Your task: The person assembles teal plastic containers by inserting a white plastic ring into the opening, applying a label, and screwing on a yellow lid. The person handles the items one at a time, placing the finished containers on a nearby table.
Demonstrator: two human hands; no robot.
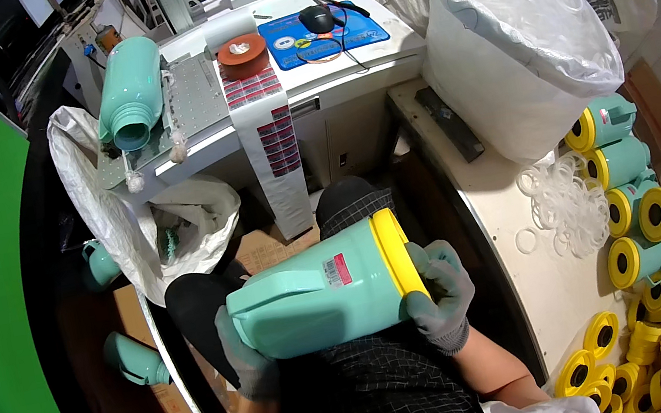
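A mint-green plastic jug (314,311) lies on its side across my lap, its moulded handle facing up and a small red-and-white label on its wall. My left hand (249,361), in a grey glove, supports the base end; part of its fingers is hidden behind the jug. On the right end sits a yellow screw lid (394,250). My gloved right hand (441,293) grips that lid by its edge, thumb on the near side and fingers around the end.
Ahead, a white bench (375,57) carries another mint jug (132,82), an orange tape roll (243,56) and a label strip (273,155). On the right table (501,243) are lidded jugs (623,159), clear rings (565,205), yellow lids (601,336) and a white sack (515,76).
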